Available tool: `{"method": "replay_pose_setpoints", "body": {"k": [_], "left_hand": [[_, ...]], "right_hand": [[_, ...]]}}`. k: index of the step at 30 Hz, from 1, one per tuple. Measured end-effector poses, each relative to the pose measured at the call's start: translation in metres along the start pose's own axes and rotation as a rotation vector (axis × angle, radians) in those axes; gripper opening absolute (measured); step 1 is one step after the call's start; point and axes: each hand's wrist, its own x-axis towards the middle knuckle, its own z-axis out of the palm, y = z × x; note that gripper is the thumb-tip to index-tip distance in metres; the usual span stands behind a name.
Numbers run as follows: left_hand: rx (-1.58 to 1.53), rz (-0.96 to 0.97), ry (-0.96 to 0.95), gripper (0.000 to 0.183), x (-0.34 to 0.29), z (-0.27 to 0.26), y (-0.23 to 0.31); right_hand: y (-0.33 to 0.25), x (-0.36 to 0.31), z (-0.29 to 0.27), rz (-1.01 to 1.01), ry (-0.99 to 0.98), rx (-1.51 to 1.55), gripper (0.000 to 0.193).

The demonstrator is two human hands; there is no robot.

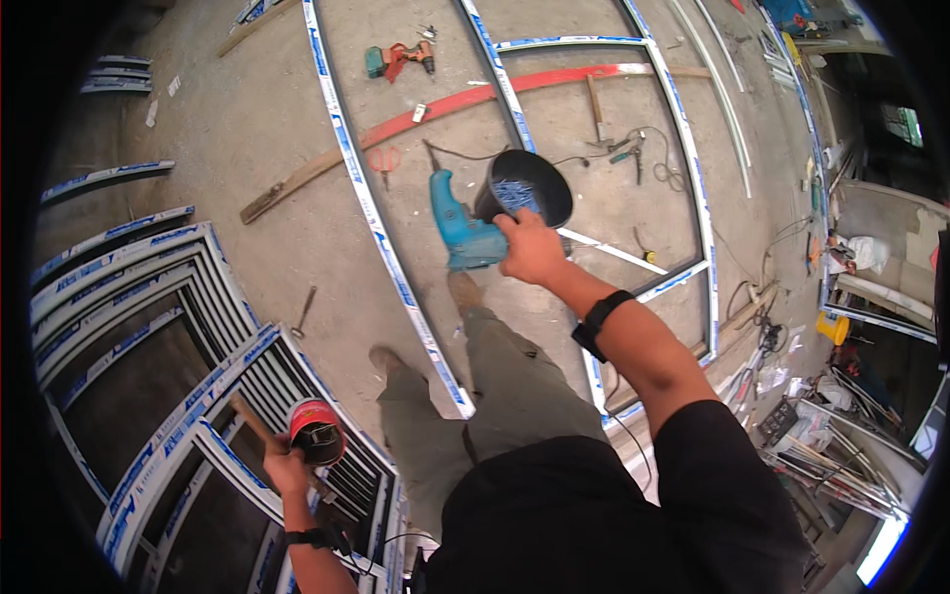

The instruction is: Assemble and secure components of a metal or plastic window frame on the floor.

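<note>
My right hand [532,246] is closed on the near rim of a black bucket [554,186], tilted so that a heap of bluish screws or nails [515,194] shows inside. A teal corded power drill [460,223] appears right beside that hand and the bucket; whether my fingers touch it is hidden. At lower left, my left hand [285,469] is closed around a wooden-handled tool [252,421], which looks like a hammer. Against the same hand sits a red can [319,408] with a dark inside; how the fingers hold it is partly hidden.
White-and-blue taped frames [129,287] stand stacked at left. A large frame [381,228] lies on the floor ahead, across a red-painted plank [435,107]. Around it lie a cordless drill [400,61], red scissors [384,163], a hammer [598,114] and another hammer [306,309]. Clutter fills the right.
</note>
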Motion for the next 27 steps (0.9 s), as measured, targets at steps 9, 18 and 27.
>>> {"method": "replay_pose_setpoints", "body": {"k": [9, 18, 27], "left_hand": [[0.219, 0.175, -0.144, 0.026, 0.165, 0.061, 0.006], [0.399, 0.208, -0.136, 0.038, 0.284, 0.118, -0.035], [0.478, 0.444, -0.224, 0.025, 0.399, 0.269, -0.004]], "right_hand": [[-0.031, 0.058, 0.054, 0.036, 0.169, -0.129, 0.064], [-0.001, 0.131, 0.186, -0.059, 0.073, -0.140, 0.064], [0.060, 0.204, 0.284, -0.202, 0.037, -0.250, 0.057]]}}
